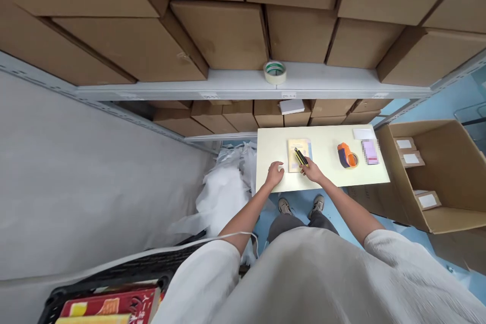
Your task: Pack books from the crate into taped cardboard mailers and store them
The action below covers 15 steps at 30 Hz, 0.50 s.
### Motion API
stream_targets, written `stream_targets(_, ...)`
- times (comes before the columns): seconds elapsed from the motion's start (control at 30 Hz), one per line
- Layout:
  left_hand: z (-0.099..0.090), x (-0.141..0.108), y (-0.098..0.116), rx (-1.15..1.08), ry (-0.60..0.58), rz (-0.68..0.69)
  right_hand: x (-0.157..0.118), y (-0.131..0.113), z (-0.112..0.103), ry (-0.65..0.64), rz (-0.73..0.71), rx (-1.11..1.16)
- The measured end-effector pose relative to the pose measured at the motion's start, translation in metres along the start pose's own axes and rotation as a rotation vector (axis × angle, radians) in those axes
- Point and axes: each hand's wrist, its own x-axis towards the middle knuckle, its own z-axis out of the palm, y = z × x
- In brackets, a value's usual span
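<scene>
A yellow book (294, 162) with a bluish right edge lies on the cream table (322, 136). My right hand (311, 169) is wrapped round a black and yellow utility knife (301, 156), held over the book. To the left of the book, my left hand (275, 172) rests at the table's surface, its fingers curved and apart, holding nothing. An orange and dark blue tape dispenser (345, 156) with a tape roll stands farther right on the table. Near the right end lie a pinkish-purple item (370, 152) and a white item (363, 134).
Cardboard boxes (224, 30) fill the shelf (235, 81) ahead, with a tape roll (275, 72) on its edge. A large open carton (451, 162) stands right. White wrapping (224, 187) lies left of the table. Lower left, a black crate (56, 293) holds books.
</scene>
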Motion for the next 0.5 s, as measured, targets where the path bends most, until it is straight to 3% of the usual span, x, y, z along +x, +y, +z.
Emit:
stream_targets(0.1, -0.014, -0.006, -0.027, 0.000, 0.010, -0.050, 0.008, -0.008, 0.025, 0.040, 0.018, -0.084)
stream_targets(0.23, -0.021, -0.009, -0.049, -0.007, -0.003, -0.064, 0.022, -0.012, 0.044, 0.203, 0.066, -0.261)
stream_targets(0.33, -0.021, -0.008, -0.055, 0.028, -0.050, -0.057, 0.038, -0.013, 0.054, 0.274, 0.095, -0.353)
stream_targets(0.5, -0.020, -0.002, -0.055, 0.184, -0.176, -0.048, 0.068, -0.026, 0.066, 0.258, 0.164, -0.471)
